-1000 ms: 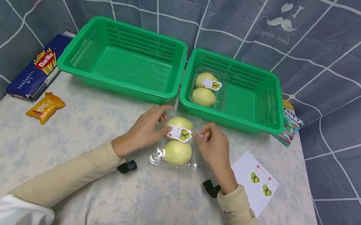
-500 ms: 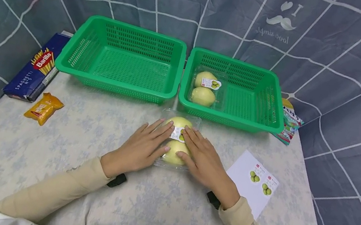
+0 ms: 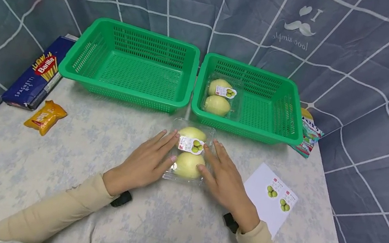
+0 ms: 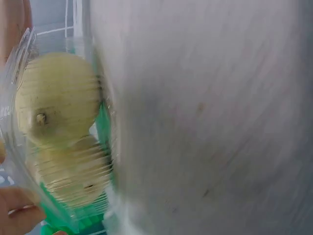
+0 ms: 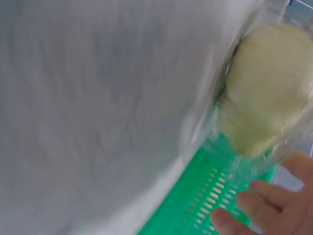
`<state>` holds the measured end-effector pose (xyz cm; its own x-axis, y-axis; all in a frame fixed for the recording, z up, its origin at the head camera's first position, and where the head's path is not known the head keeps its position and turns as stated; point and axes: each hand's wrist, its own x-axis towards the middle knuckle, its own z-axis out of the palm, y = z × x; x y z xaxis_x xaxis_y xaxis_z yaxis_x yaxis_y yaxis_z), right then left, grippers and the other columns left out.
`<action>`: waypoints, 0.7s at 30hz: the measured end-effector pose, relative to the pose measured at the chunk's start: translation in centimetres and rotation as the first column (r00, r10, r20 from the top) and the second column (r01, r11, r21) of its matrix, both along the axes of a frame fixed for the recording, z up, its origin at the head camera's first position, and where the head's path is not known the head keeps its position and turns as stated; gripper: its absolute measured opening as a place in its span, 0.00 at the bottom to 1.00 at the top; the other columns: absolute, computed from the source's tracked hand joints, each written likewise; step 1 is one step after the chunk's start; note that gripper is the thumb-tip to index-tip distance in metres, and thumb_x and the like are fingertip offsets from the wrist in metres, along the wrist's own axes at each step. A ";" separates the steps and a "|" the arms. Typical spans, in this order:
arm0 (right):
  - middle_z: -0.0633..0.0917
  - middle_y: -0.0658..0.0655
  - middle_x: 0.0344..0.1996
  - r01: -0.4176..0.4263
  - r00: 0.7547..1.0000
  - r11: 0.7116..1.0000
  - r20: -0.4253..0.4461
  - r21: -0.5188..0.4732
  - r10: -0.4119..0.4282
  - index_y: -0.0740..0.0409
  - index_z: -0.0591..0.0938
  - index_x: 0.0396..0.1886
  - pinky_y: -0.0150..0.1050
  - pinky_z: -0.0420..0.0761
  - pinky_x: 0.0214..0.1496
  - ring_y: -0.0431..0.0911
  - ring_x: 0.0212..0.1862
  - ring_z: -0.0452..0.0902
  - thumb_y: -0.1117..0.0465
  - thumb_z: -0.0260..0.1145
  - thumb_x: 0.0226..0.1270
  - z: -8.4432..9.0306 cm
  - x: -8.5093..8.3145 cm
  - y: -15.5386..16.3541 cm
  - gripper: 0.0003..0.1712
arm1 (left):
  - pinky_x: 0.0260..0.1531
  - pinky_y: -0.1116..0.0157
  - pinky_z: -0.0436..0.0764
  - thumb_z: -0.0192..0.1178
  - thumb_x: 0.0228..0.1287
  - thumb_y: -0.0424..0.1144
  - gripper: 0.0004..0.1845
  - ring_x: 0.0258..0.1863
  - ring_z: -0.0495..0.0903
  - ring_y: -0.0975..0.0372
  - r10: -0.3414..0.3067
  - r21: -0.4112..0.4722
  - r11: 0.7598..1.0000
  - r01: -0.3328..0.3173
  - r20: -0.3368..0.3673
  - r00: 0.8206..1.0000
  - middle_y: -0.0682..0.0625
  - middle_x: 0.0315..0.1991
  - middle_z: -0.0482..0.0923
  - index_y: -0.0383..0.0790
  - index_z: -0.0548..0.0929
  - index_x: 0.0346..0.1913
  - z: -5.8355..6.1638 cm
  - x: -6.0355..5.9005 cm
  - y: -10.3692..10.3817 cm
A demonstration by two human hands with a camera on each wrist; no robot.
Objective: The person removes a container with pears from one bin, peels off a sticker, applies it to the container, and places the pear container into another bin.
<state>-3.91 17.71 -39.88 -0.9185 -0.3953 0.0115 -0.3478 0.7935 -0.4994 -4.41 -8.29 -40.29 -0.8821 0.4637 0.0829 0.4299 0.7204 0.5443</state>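
Note:
A clear plastic box (image 3: pixel 170 175) lies on the table with two pale yellow fruits (image 3: pixel 188 165) inside. Across its lid runs a white label (image 3: pixel 190 145) printed with green fruits. My left hand (image 3: pixel 144 162) is at the box's left side, fingers straight, fingertips at the lid's edge. On the opposite side my right hand (image 3: pixel 228 182) has its fingers extended, the tips by the label's right end. Whether the fingertips press the lid or hover is hard to tell. Both wrist views show the fruits through the box wall, with blur.
Two green baskets (image 3: pixel 129 96) stand behind; the right basket (image 3: pixel 254 132) holds another labelled box of fruits (image 3: pixel 218 105). A label sheet (image 3: pixel 259 182) lies right. Left are a spaghetti box (image 3: pixel 33 79) and an orange packet (image 3: pixel 45 117). A colourful bag (image 3: pixel 308 135) sits behind the right basket.
At first both hands had fingers at the label's ends. Then they lay flat over the label and lid. Now they have moved apart to the sides, uncovering the label.

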 end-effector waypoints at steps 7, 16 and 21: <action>0.67 0.64 0.74 0.268 0.935 0.893 0.321 -0.361 -0.151 0.48 0.58 0.80 0.59 0.78 0.64 0.62 0.70 0.71 0.48 0.61 0.75 -0.2 0.0 -0.2 0.39 | 0.61 0.45 0.79 0.54 0.77 0.42 0.35 0.65 0.76 0.43 0.066 0.354 0.916 -0.190 0.334 0.940 0.33 0.73 0.65 0.37 0.55 0.79 -0.3 -0.7 -0.1; 0.74 0.61 0.57 0.492 0.833 0.666 0.526 -0.561 -0.173 0.53 0.61 0.78 0.35 0.84 0.46 0.37 0.47 0.78 0.64 0.64 0.72 1.6 1.0 1.3 0.38 | 0.41 0.64 0.87 0.56 0.70 0.30 0.36 0.39 0.83 0.60 -0.044 0.546 0.771 -0.329 0.561 0.827 0.32 0.60 0.71 0.37 0.58 0.78 1.4 -1.2 0.3; 0.75 0.51 0.53 0.505 0.839 0.585 0.520 -0.634 -0.160 0.54 0.64 0.76 0.30 0.82 0.45 0.34 0.47 0.78 0.66 0.63 0.71 4.5 1.6 3.1 0.35 | 0.42 0.64 0.87 0.60 0.67 0.30 0.39 0.43 0.80 0.62 -0.094 0.611 0.735 -0.294 0.522 0.848 0.36 0.60 0.70 0.41 0.58 0.79 4.2 -0.6 1.5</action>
